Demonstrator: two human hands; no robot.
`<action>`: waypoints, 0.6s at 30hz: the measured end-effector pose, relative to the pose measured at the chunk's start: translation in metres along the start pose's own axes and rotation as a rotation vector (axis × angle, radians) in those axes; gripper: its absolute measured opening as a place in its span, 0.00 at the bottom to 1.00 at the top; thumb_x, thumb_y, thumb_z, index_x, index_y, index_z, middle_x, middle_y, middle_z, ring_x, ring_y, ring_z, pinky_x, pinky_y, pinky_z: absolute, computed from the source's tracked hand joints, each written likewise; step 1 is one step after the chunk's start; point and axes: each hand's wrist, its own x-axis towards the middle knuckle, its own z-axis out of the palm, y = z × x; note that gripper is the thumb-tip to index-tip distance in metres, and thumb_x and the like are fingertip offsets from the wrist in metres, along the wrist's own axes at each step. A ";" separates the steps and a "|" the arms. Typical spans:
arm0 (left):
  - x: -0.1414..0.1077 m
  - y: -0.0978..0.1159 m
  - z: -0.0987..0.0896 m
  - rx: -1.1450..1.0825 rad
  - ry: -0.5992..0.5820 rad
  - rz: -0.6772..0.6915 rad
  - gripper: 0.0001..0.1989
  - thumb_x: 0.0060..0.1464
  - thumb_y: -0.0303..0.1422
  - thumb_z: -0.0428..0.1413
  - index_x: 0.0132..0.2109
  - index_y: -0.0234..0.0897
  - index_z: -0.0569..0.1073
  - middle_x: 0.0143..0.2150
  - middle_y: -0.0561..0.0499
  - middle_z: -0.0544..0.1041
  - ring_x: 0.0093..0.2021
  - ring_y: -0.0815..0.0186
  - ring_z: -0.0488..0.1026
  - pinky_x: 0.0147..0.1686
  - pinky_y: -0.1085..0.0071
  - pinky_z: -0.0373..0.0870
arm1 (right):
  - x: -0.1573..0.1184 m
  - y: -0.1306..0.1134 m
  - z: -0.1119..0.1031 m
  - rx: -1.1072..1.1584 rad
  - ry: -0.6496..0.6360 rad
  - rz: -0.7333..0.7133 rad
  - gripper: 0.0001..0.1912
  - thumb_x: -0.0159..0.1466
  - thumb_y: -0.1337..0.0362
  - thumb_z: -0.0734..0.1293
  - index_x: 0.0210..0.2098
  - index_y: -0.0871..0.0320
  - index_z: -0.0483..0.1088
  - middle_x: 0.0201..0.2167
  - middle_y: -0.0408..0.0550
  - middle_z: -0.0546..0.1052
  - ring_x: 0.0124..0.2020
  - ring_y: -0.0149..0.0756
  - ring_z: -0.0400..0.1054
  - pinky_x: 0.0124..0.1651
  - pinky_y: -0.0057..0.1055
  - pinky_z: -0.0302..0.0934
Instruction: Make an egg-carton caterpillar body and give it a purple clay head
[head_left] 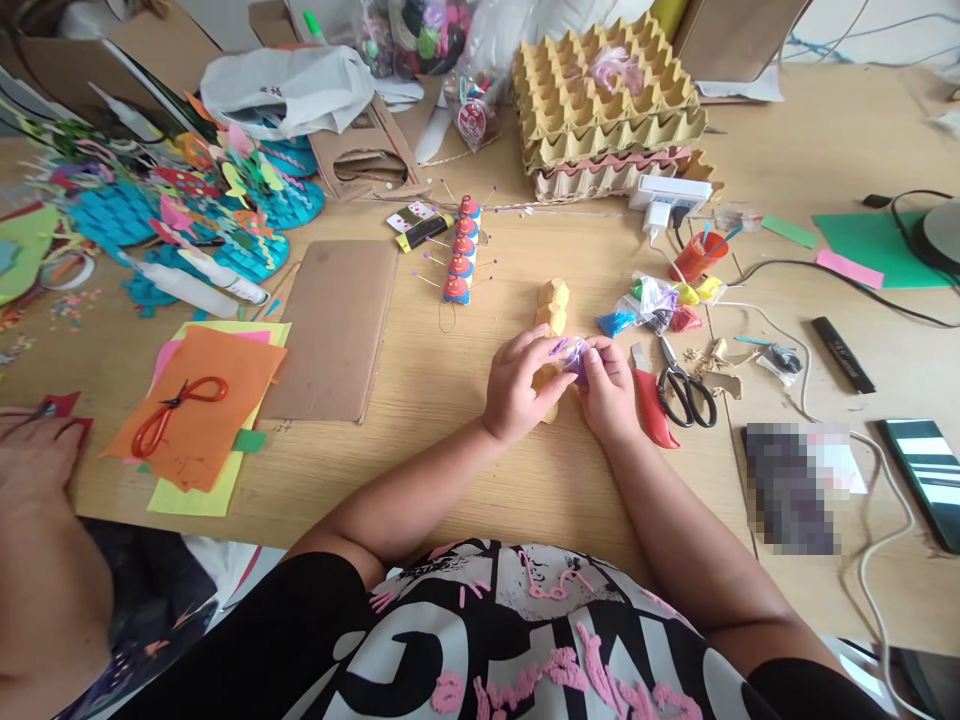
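One purple packet (577, 364) is clamped between left fingers (537, 352) and right fingers (598, 371), above a wooden surface (427, 390), black-handled scissors (676, 371) to their right.

Bright, soft daylight; wide-angle stretching at edges.

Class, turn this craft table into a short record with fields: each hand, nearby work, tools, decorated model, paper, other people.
Right hand: holds a small clear packet with purple material
Left hand: at the packet, a purple bit by its fingers
Nearby work: yellow lumpy form, partly hidden by the left hand
Tools: black-handled scissors, right of the hands; orange-handled scissors, on orange paper
Decorated model: red and blue segmented figure
Other people: another person's hand, far left
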 end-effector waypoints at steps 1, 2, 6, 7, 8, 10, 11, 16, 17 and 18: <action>0.001 0.000 0.000 0.002 0.005 0.004 0.23 0.67 0.46 0.62 0.62 0.41 0.73 0.60 0.39 0.82 0.66 0.54 0.79 0.66 0.54 0.77 | -0.001 -0.001 0.000 0.006 -0.012 0.000 0.25 0.61 0.38 0.77 0.41 0.50 0.71 0.36 0.41 0.75 0.34 0.31 0.69 0.37 0.28 0.69; 0.001 0.000 0.000 0.003 0.013 0.008 0.23 0.67 0.46 0.63 0.62 0.41 0.73 0.60 0.39 0.83 0.65 0.54 0.79 0.65 0.54 0.77 | -0.001 -0.002 0.000 0.005 -0.027 -0.001 0.26 0.60 0.39 0.78 0.42 0.50 0.71 0.37 0.41 0.75 0.34 0.31 0.69 0.37 0.28 0.70; 0.004 -0.001 -0.001 -0.005 0.012 -0.007 0.21 0.68 0.46 0.61 0.61 0.40 0.74 0.58 0.39 0.84 0.65 0.55 0.80 0.65 0.55 0.77 | -0.004 -0.002 -0.001 -0.023 -0.105 0.009 0.25 0.61 0.39 0.78 0.43 0.50 0.72 0.36 0.42 0.77 0.33 0.31 0.70 0.38 0.30 0.71; 0.005 -0.001 -0.002 -0.002 0.006 -0.012 0.20 0.69 0.46 0.60 0.60 0.40 0.75 0.58 0.40 0.84 0.64 0.55 0.80 0.65 0.55 0.77 | -0.005 -0.002 -0.001 -0.023 -0.118 0.014 0.25 0.61 0.39 0.78 0.43 0.50 0.72 0.36 0.41 0.78 0.32 0.32 0.71 0.38 0.31 0.72; 0.006 0.000 -0.003 0.001 0.001 -0.016 0.19 0.70 0.46 0.59 0.59 0.40 0.75 0.57 0.40 0.84 0.63 0.56 0.81 0.65 0.56 0.77 | -0.005 -0.001 -0.002 -0.019 -0.127 0.017 0.25 0.61 0.39 0.78 0.43 0.49 0.72 0.36 0.41 0.78 0.32 0.32 0.71 0.39 0.32 0.72; 0.007 0.000 -0.005 -0.014 -0.012 -0.030 0.16 0.72 0.44 0.57 0.57 0.41 0.77 0.56 0.41 0.85 0.62 0.57 0.81 0.64 0.57 0.78 | -0.005 0.000 -0.003 -0.013 -0.141 0.015 0.25 0.61 0.39 0.78 0.43 0.49 0.71 0.35 0.41 0.78 0.33 0.32 0.72 0.40 0.32 0.73; 0.008 0.001 -0.005 -0.034 -0.018 -0.043 0.15 0.72 0.43 0.57 0.57 0.41 0.77 0.55 0.41 0.85 0.61 0.57 0.81 0.64 0.57 0.79 | -0.005 0.001 -0.004 -0.015 -0.149 0.011 0.25 0.62 0.39 0.78 0.43 0.49 0.71 0.35 0.41 0.78 0.33 0.32 0.72 0.40 0.32 0.73; 0.003 0.000 0.001 -0.265 -0.059 -0.202 0.14 0.71 0.44 0.59 0.54 0.42 0.77 0.53 0.43 0.84 0.54 0.59 0.84 0.57 0.61 0.83 | -0.003 0.000 -0.006 -0.056 -0.145 -0.001 0.23 0.62 0.42 0.79 0.42 0.50 0.73 0.37 0.41 0.78 0.34 0.32 0.72 0.41 0.32 0.74; 0.001 0.000 0.004 -0.317 -0.048 -0.242 0.15 0.70 0.45 0.59 0.55 0.42 0.76 0.54 0.43 0.84 0.52 0.60 0.85 0.56 0.61 0.84 | -0.002 0.001 -0.006 -0.055 -0.134 0.000 0.23 0.61 0.42 0.79 0.42 0.50 0.73 0.37 0.42 0.78 0.34 0.32 0.72 0.41 0.32 0.74; -0.001 0.000 0.006 -0.356 -0.023 -0.274 0.16 0.70 0.45 0.60 0.57 0.42 0.75 0.54 0.44 0.84 0.52 0.60 0.85 0.56 0.61 0.84 | -0.002 0.002 -0.006 -0.048 -0.120 0.000 0.23 0.61 0.42 0.80 0.42 0.50 0.74 0.37 0.42 0.78 0.34 0.32 0.72 0.42 0.32 0.74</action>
